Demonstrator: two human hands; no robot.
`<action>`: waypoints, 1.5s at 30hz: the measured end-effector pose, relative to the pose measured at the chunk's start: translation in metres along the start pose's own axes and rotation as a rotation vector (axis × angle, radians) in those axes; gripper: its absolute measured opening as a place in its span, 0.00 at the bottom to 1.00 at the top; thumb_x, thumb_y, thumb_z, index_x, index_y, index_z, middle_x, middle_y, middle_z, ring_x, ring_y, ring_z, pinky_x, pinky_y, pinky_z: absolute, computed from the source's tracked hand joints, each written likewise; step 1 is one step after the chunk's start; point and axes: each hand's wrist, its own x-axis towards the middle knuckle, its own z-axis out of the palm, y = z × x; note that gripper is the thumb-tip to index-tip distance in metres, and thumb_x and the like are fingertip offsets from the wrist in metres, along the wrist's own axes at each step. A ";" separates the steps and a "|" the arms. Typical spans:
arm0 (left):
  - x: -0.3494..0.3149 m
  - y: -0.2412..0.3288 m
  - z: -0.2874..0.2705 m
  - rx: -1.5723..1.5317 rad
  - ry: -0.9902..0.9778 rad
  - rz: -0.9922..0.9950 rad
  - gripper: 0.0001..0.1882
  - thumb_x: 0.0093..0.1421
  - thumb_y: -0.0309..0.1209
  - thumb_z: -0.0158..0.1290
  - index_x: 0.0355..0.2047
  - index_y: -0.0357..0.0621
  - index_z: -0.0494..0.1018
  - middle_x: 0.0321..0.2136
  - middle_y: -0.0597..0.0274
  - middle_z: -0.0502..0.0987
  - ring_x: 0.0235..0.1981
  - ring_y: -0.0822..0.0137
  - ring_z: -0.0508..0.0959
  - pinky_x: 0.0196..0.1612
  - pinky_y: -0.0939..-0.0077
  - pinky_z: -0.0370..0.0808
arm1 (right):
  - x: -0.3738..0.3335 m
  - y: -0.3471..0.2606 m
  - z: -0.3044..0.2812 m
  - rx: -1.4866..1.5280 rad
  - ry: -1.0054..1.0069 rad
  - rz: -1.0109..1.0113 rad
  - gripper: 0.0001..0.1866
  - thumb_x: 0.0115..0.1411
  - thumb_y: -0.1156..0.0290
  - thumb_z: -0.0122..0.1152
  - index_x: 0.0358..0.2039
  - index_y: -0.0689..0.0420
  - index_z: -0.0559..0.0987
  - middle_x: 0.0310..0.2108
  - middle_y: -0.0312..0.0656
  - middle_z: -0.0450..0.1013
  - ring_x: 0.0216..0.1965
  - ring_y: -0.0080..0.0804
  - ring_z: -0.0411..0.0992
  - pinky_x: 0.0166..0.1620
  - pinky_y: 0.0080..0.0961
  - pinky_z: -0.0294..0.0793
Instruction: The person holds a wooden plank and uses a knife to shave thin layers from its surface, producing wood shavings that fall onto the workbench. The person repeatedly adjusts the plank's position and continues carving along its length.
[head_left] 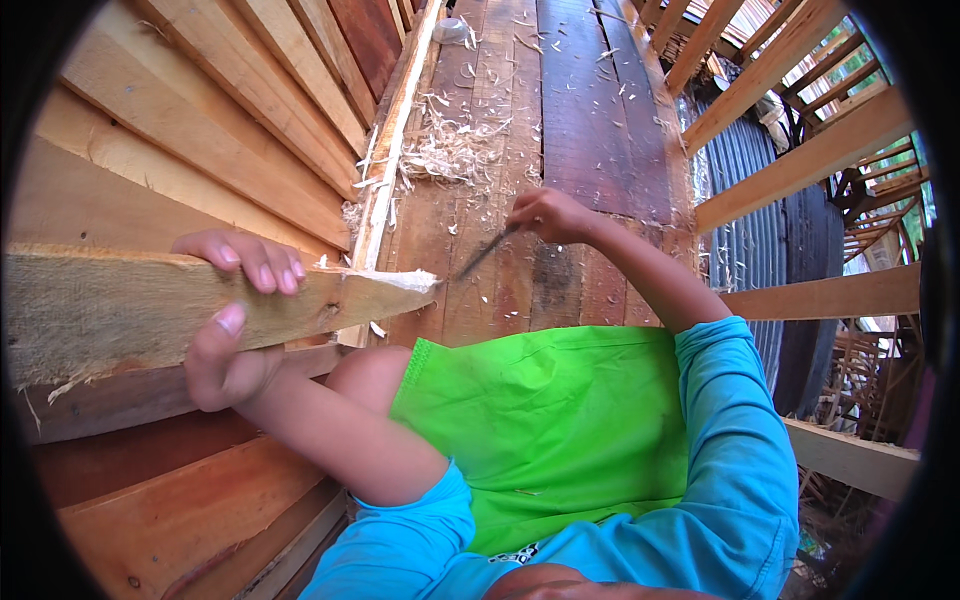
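Plank (150,310) lies across the left of the view, its chipped end pointing right. Left hand (232,320) is clamped on it, fingers over the top edge, thumb beneath. Right hand (548,215) is closed on a chisel (482,255) whose tip sits just beside that end, above the shaving-strewn floor (560,120).

Stacked boards (200,130) wall the left; plank floor (560,150) ahead lies open.

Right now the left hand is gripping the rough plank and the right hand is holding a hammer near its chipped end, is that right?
Not quite. The head view shows the right hand holding a thin dark blade, not a hammer, pointed toward the chipped end. The left hand does grip the rough plank.
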 end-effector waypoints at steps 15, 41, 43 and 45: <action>-0.003 -0.002 0.002 0.064 0.139 0.048 0.22 0.44 0.31 0.47 0.41 0.36 0.62 0.28 0.52 0.66 0.30 0.60 0.68 0.41 0.62 0.67 | 0.006 -0.004 0.014 -0.083 0.338 0.082 0.09 0.50 0.76 0.62 0.33 0.56 0.84 0.24 0.42 0.73 0.31 0.39 0.72 0.34 0.33 0.72; 0.004 -0.004 0.007 0.048 0.076 0.003 0.22 0.44 0.31 0.48 0.41 0.37 0.62 0.27 0.54 0.66 0.30 0.61 0.68 0.41 0.61 0.67 | -0.004 0.055 -0.029 -0.080 0.316 0.278 0.09 0.46 0.79 0.62 0.30 0.55 0.84 0.29 0.42 0.76 0.34 0.42 0.73 0.40 0.33 0.73; 0.003 -0.003 0.006 0.059 0.081 0.005 0.22 0.45 0.31 0.48 0.41 0.37 0.62 0.27 0.53 0.66 0.30 0.61 0.68 0.41 0.61 0.67 | -0.004 0.052 -0.040 -0.008 0.104 0.178 0.10 0.47 0.79 0.61 0.31 0.56 0.83 0.31 0.44 0.76 0.35 0.43 0.73 0.41 0.33 0.73; 0.003 -0.004 0.005 0.061 0.077 0.005 0.22 0.45 0.31 0.48 0.41 0.37 0.62 0.27 0.53 0.66 0.30 0.61 0.68 0.41 0.61 0.67 | -0.004 0.053 -0.037 -0.107 0.127 0.138 0.10 0.46 0.79 0.61 0.31 0.56 0.83 0.31 0.44 0.76 0.35 0.43 0.73 0.41 0.33 0.73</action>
